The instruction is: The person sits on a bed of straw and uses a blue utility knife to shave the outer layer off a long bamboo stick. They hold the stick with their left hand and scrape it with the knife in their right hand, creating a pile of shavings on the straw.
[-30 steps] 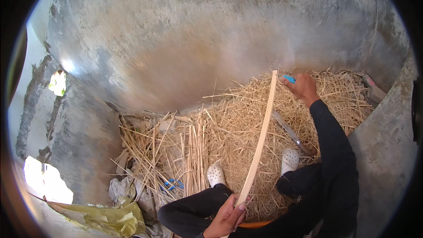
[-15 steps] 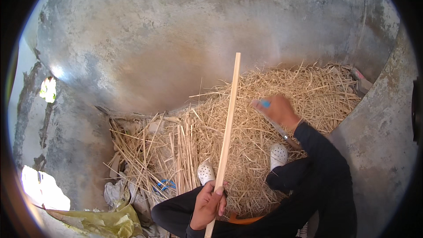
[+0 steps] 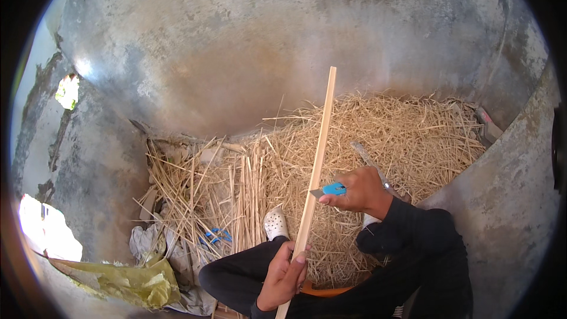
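My left hand (image 3: 284,279) is wrapped round the lower part of a long, pale wooden strip (image 3: 322,152), which rises at a slant from my lap toward the wall. In my right hand (image 3: 363,191) is a blue-handled utility knife (image 3: 332,189). Its blade points left and meets the strip's right edge about midway up, though whether it cuts in cannot be made out. Just behind my right hand, a larger knife (image 3: 367,156) with a long metal blade lies on the shavings, its handle partly hidden by the hand.
Pale shavings (image 3: 407,124) cover the floor up to the grey wall (image 3: 236,53). Several thin strips (image 3: 248,195) lie in a heap at left, near blue-handled scissors (image 3: 216,237) and a yellowish plastic sheet (image 3: 136,283). An orange object (image 3: 325,291) sits beneath my legs.
My right hand has come down and left, bringing the utility knife's blade to the strip. The strip's upper end shows slightly farther right, and the whole view has shifted a little.
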A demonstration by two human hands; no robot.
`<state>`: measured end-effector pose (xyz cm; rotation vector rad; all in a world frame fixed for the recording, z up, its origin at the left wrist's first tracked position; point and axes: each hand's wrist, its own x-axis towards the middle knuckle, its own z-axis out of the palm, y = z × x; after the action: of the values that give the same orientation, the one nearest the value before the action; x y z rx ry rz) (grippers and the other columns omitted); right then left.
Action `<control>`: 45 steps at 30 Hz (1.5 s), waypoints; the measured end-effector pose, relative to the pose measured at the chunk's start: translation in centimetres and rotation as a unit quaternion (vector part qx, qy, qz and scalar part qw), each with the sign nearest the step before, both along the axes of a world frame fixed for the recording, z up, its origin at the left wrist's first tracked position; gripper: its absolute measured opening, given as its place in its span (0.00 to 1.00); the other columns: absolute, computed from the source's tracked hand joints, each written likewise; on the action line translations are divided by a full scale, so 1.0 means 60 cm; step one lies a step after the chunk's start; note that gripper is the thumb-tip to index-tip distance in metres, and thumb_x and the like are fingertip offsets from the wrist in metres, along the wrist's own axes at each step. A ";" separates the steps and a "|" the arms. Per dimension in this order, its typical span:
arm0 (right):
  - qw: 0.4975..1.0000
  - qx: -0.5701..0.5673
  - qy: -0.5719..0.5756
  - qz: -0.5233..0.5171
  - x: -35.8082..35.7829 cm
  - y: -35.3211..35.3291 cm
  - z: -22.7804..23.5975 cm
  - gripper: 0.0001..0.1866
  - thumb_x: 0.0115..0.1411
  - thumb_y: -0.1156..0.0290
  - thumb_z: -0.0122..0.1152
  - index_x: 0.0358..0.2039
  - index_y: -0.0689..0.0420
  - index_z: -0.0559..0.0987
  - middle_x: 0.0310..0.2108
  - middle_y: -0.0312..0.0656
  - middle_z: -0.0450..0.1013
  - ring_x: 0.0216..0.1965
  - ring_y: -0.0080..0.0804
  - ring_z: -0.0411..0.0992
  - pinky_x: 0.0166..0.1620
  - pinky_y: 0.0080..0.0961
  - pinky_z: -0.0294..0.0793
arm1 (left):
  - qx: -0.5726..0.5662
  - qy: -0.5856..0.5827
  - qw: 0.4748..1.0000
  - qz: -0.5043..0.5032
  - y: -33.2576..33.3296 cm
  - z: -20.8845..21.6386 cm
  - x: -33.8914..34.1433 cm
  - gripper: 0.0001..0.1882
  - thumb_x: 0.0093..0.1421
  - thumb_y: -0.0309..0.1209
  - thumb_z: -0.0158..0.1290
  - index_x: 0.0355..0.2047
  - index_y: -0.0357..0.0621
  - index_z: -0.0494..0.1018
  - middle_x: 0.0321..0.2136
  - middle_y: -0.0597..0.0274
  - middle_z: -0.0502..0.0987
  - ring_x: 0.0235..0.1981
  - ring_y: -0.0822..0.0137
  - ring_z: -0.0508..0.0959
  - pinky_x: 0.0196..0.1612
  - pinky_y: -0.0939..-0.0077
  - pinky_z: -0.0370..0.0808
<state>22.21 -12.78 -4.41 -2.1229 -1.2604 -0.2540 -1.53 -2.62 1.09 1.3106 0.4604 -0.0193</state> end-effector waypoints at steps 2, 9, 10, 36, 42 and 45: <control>0.999 0.027 -0.044 -0.002 0.023 -0.002 0.003 0.37 0.45 0.27 0.53 0.08 0.53 0.74 0.06 0.37 0.64 0.09 0.34 0.67 0.15 0.31 0.64 | 0.010 -0.006 1.000 -0.006 -0.001 0.000 -0.005 0.14 0.68 0.35 0.40 0.49 0.40 0.60 0.13 0.74 0.58 0.11 0.83 0.55 0.15 0.87 0.54; 0.992 0.037 -0.006 -0.124 0.125 0.003 -0.027 0.37 0.48 0.27 0.51 0.07 0.52 0.72 0.04 0.34 0.60 0.07 0.30 0.62 0.14 0.31 0.61 | 0.011 -0.003 1.000 -0.016 -0.025 0.004 -0.004 0.14 0.68 0.35 0.40 0.48 0.38 0.60 0.13 0.73 0.59 0.11 0.82 0.55 0.14 0.87 0.53; 0.991 0.025 -0.016 -0.127 0.139 -0.009 -0.020 0.38 0.48 0.27 0.50 0.07 0.52 0.73 0.04 0.33 0.60 0.07 0.30 0.61 0.14 0.30 0.61 | 0.016 -0.012 1.000 -0.023 -0.030 0.003 -0.006 0.14 0.68 0.35 0.40 0.47 0.38 0.60 0.12 0.72 0.59 0.11 0.81 0.55 0.13 0.87 0.53; 0.998 0.001 -0.046 0.034 0.028 -0.013 0.022 0.40 0.43 0.23 0.50 0.08 0.53 0.74 0.05 0.37 0.63 0.07 0.34 0.65 0.14 0.29 0.62 | -0.047 -0.006 0.999 0.003 -0.010 0.015 0.023 0.29 0.68 0.32 0.41 0.66 0.41 0.45 0.17 0.71 0.58 0.17 0.82 0.58 0.17 0.90 0.59; 0.995 0.036 -0.091 0.006 0.049 -0.007 0.006 0.36 0.40 0.26 0.57 0.06 0.50 0.68 0.06 0.35 0.64 0.09 0.33 0.66 0.16 0.29 0.64 | -0.096 -0.038 0.995 0.012 -0.015 -0.007 0.029 0.29 0.68 0.31 0.40 0.66 0.41 0.45 0.17 0.72 0.57 0.17 0.82 0.57 0.20 0.90 0.60; 0.993 0.041 -0.107 0.013 0.057 -0.006 0.015 0.38 0.40 0.24 0.55 0.06 0.52 0.71 0.05 0.35 0.63 0.08 0.32 0.65 0.15 0.28 0.63 | -0.081 -0.011 0.996 0.040 -0.021 -0.004 0.031 0.30 0.66 0.29 0.42 0.66 0.41 0.46 0.13 0.72 0.55 0.13 0.79 0.57 0.24 0.85 0.62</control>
<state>25.64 -13.15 -3.51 -2.0504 -1.3723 -0.5257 0.33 -3.86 0.88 1.1315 0.4812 0.0237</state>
